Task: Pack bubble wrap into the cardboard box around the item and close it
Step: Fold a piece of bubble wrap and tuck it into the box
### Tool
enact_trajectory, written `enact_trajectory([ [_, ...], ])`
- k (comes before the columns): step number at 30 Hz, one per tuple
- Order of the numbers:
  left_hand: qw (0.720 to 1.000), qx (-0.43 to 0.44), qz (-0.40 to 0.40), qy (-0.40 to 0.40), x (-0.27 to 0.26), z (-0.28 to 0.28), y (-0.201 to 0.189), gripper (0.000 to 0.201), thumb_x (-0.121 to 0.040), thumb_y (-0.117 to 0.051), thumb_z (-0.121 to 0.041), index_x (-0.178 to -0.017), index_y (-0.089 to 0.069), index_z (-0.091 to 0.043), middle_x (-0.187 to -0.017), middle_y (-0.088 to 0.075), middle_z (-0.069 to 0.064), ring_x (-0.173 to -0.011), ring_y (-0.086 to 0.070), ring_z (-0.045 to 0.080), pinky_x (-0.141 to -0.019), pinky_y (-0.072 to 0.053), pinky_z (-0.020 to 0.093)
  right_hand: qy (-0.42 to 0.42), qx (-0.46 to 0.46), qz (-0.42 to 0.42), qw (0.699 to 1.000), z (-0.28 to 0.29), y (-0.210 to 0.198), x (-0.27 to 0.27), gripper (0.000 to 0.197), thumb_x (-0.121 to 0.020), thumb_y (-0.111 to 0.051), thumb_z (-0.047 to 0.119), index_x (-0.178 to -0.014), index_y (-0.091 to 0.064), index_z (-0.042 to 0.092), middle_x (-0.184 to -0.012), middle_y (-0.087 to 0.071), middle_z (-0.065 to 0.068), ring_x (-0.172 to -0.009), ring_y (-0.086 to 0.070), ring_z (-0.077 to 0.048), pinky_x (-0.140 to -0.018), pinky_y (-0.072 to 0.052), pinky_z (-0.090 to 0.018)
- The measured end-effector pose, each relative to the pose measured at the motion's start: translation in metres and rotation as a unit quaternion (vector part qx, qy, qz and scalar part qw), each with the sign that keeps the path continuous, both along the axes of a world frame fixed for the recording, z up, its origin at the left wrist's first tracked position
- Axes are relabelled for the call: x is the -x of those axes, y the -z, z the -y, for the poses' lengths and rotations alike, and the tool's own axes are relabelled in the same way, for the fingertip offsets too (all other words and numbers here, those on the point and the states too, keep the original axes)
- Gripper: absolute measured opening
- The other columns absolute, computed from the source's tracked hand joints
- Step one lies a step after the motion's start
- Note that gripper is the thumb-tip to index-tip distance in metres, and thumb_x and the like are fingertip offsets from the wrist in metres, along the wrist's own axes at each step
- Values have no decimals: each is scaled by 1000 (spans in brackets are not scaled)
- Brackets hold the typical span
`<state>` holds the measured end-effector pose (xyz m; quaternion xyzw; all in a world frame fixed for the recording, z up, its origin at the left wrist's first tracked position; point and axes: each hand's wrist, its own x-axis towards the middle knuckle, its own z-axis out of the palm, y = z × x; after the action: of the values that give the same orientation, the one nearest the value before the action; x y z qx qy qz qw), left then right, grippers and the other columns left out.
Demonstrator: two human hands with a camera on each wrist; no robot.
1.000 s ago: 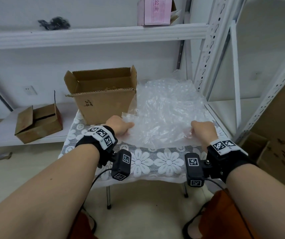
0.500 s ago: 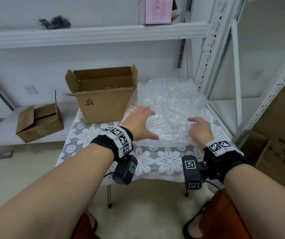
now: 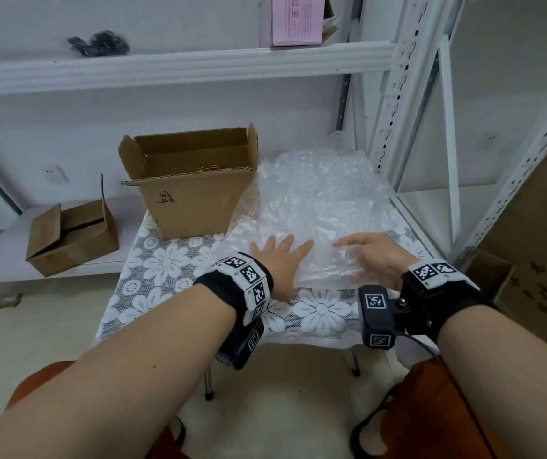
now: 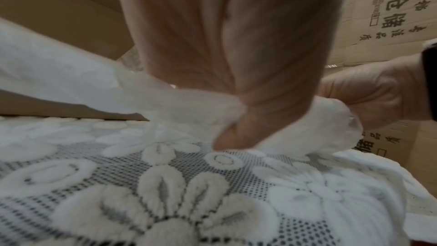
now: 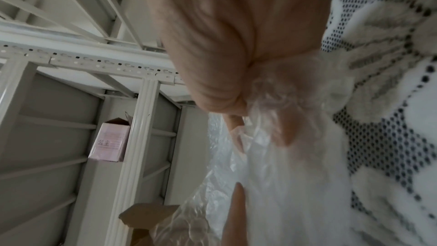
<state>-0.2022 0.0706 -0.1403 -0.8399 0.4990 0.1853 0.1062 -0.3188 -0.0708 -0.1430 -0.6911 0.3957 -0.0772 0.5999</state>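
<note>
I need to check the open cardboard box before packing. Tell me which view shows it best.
The head view: the cardboard box stands whole on the table, flaps open, left of the bubble wrap. The left wrist view shows only a blurred brown wall behind the palm; the right wrist view catches just one corner at the bottom.

The cardboard box [image 3: 195,190] stood upright near the table's far left corner, flaps open, a handwritten mark on its front wall. What lay inside could not be made out. The clear, crumpled bubble wrap [image 3: 315,207] lay spread just beside it, touching its right wall and covering the table's right side to the near edge.
</note>
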Motion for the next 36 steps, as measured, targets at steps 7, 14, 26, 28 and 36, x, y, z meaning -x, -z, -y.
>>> enact_trajectory([
  [7, 998, -22, -51, -29, -2, 5, -18, 77, -89, -44, 9, -153, -11, -18, -144, -42, 13, -118, -53, 30, -92, -47, 35, 84, 209, 50, 973, 12, 1, -1, 41, -90, -57, 19, -130, -53, 18, -138, -48, -9, -121, -49, -22, -102, -41, -40],
  [14, 996, -69, -11, -52, -23, 2, -53, 39, -96, -35, -3, -130, -53, -2, -133, -55, 13, -104, -52, 23, -93, -41, 33, -244, 228, 10, 943, 0, -32, 3, 85, -70, -79, 40, -143, -37, 34, -153, -30, 11, -139, -28, -11, -109, -22, -32],
  [26, 992, 51, -65, -99, -53, -34, -55, 60, -97, -49, -23, -149, -26, -7, -157, -25, 6, -134, -38, 23, -108, -28, 30, -60, 152, 58, 985, -4, -20, -3, 7, -88, -61, 13, -82, -63, 10, -86, -62, 1, -87, -57, -16, -84, -38, -30],
  [28, 978, 100, -104, -153, -66, -47, -57, 60, -93, -58, -31, -144, -38, -8, -147, -42, 9, -122, -48, 24, -100, -36, 33, -1, 129, 99, 987, -2, -18, -4, 13, -89, -53, 8, -78, -60, 10, -81, -59, -2, -84, -53, -18, -82, -37, -29],
  [36, 764, 363, -370, -384, -102, -84, -34, 48, -72, -79, -27, -113, -59, -11, -117, -65, 7, -106, -62, 24, -92, -50, 36, 176, 53, 119, 976, -1, -3, -19, 12, -76, -49, 14, -65, -42, 15, -73, -42, -11, -74, -41, -21, -66, -34, -34],
])
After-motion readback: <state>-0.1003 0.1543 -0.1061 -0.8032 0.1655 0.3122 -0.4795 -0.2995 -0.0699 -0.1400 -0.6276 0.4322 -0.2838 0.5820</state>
